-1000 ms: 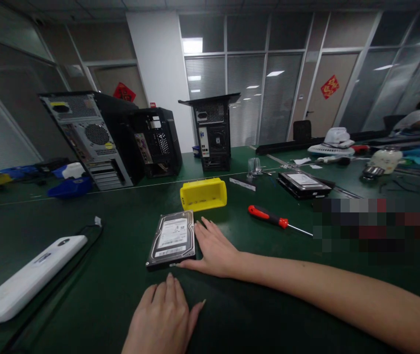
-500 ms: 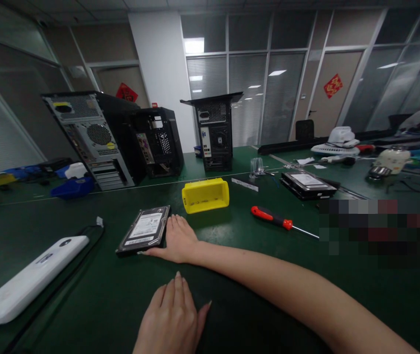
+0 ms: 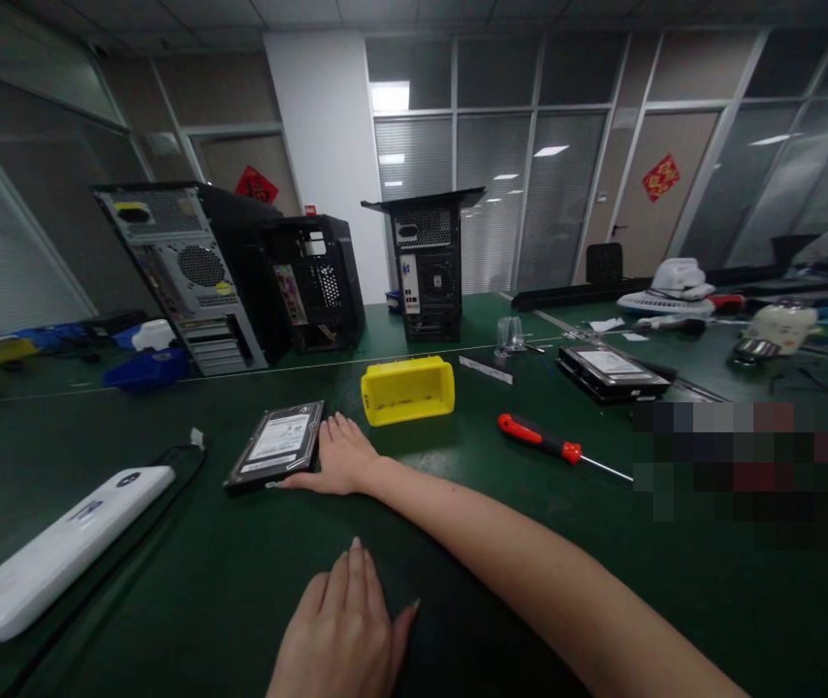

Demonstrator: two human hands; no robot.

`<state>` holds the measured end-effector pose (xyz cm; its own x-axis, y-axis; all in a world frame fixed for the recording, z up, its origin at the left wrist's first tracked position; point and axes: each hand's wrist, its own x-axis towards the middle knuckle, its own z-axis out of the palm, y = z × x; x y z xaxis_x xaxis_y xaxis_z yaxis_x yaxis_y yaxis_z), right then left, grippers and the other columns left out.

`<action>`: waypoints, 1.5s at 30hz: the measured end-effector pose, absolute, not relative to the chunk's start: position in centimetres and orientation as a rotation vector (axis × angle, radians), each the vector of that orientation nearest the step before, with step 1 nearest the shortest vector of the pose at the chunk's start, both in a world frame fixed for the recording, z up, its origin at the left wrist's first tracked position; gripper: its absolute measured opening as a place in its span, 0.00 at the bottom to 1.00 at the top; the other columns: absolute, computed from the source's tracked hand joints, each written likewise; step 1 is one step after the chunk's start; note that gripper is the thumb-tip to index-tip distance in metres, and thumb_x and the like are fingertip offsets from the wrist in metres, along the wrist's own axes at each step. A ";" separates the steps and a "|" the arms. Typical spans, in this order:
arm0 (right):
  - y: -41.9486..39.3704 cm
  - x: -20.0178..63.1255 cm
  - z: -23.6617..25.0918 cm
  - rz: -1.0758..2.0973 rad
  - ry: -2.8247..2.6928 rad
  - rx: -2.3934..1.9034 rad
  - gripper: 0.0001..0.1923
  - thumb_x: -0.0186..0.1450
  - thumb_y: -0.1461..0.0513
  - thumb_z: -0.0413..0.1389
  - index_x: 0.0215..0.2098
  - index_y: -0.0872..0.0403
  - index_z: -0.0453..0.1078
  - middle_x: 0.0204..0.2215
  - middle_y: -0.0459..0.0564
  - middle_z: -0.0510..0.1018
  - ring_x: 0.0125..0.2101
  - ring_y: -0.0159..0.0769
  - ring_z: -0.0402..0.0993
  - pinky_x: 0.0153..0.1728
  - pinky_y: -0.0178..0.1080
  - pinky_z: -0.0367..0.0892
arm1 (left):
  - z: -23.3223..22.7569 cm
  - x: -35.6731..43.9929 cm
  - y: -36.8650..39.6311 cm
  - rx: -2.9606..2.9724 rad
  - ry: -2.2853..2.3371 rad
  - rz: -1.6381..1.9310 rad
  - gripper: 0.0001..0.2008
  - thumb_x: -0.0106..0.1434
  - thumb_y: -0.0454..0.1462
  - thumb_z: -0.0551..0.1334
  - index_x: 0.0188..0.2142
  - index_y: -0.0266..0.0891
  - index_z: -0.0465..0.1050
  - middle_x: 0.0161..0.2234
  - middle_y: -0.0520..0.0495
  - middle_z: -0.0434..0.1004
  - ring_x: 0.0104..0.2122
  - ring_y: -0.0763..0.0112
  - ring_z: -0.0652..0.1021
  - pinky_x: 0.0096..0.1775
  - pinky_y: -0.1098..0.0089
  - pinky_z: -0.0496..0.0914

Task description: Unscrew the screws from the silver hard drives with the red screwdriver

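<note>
A hard drive (image 3: 275, 446) with a white label lies flat on the green table. Against its right side rests my right hand (image 3: 341, 456), fingers stretched out and thumb along the drive's near edge; the hand is open, not wrapped round it. Palm down in the near middle, my left hand (image 3: 341, 620) lies open on the table, apart from the drive. Just beyond my right hand stands a yellow plastic bin (image 3: 408, 391). To its right is a red and black screwdriver (image 3: 541, 436), its shaft pointing right.
Several black computer cases (image 3: 432, 267) stand along the back. A white power strip (image 3: 57, 553) with cables lies at left. Another hard drive (image 3: 610, 364) sits on the right, near a clear plastic cup (image 3: 510, 334). A blurred-out patch covers part of the right side.
My right hand and the hard drive have shifted slightly left and away from me. My left hand stays in place. The camera view has tilted a little.
</note>
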<state>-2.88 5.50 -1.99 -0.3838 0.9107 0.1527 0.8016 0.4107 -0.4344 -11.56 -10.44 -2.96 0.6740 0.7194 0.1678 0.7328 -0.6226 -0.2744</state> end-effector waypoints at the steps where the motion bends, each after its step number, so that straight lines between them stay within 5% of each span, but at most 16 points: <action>1: 5.6 -2.8 -1.9 0.421 -2.311 -1.471 0.59 0.54 0.36 0.50 0.63 0.75 0.45 0.63 0.72 0.47 0.65 0.56 0.39 0.63 0.52 0.41 | -3.0 -11.6 -10.4 -2.579 -1.165 -0.079 0.24 0.66 0.40 0.48 0.49 0.25 0.74 0.48 0.26 0.73 0.44 0.47 0.78 0.41 0.58 0.73; 15: 6.0 -2.5 -1.7 0.419 -2.353 -1.453 0.58 0.54 0.35 0.48 0.64 0.74 0.45 0.64 0.70 0.47 0.65 0.56 0.38 0.63 0.54 0.36 | -2.9 -11.6 -10.1 -2.518 -0.995 -0.016 0.23 0.66 0.37 0.48 0.46 0.19 0.75 0.46 0.22 0.73 0.41 0.45 0.79 0.37 0.59 0.76; 26: 0.2 -0.7 -0.9 0.390 -2.460 -1.381 0.46 0.63 0.41 0.41 0.63 0.73 0.49 0.64 0.69 0.48 0.65 0.52 0.39 0.64 0.52 0.37 | -3.5 -11.9 -9.9 -2.414 -0.873 -0.091 0.21 0.65 0.37 0.50 0.42 0.22 0.78 0.41 0.25 0.78 0.38 0.49 0.81 0.33 0.63 0.76; 30: -4.3 4.1 0.4 0.390 -2.580 -1.258 0.36 0.67 0.48 0.42 0.62 0.69 0.55 0.62 0.65 0.56 0.64 0.49 0.46 0.64 0.50 0.42 | -4.2 -12.3 -9.8 -2.326 -0.826 -0.195 0.20 0.66 0.36 0.50 0.41 0.25 0.78 0.41 0.28 0.79 0.36 0.53 0.81 0.33 0.65 0.76; 32: -5.7 7.7 1.9 0.384 -2.621 -1.221 0.27 0.68 0.55 0.45 0.61 0.60 0.59 0.58 0.57 0.66 0.60 0.42 0.59 0.63 0.48 0.46 | -4.4 -12.4 -9.8 -2.298 -0.808 -0.223 0.20 0.66 0.35 0.49 0.41 0.25 0.78 0.41 0.29 0.79 0.36 0.55 0.81 0.33 0.66 0.76; 35: -5.9 14.6 5.3 0.162 -2.207 -1.673 0.28 0.62 0.58 0.55 0.61 0.45 0.58 0.43 0.42 0.79 0.51 0.39 0.71 0.58 0.47 0.60 | -4.3 -12.4 -9.9 -2.283 -0.796 -0.229 0.21 0.66 0.35 0.49 0.41 0.25 0.78 0.41 0.29 0.79 0.35 0.56 0.82 0.32 0.67 0.76; 39: -4.9 24.9 9.5 -0.082 -1.661 -2.161 0.23 0.65 0.52 0.51 0.50 0.59 0.69 0.34 0.55 0.79 0.41 0.46 0.75 0.47 0.49 0.67 | -4.2 -12.3 -10.1 -2.294 -0.793 -0.218 0.20 0.66 0.36 0.49 0.41 0.25 0.78 0.41 0.28 0.78 0.35 0.54 0.82 0.31 0.65 0.76; 45: -4.4 34.1 7.7 -0.130 -1.154 -2.542 0.15 0.66 0.58 0.53 0.49 0.56 0.67 0.49 0.56 0.70 0.46 0.37 0.70 0.44 0.41 0.69 | -4.4 -12.2 -9.8 -2.272 -0.766 -0.238 0.21 0.66 0.35 0.48 0.41 0.24 0.78 0.40 0.28 0.79 0.35 0.55 0.82 0.32 0.66 0.76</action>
<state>34.06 -4.39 7.71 0.6648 0.7131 0.2227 0.7448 -0.6093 -0.2721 -12.15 -9.82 -4.44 0.8069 0.4564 0.3750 0.5886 -0.5677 -0.5756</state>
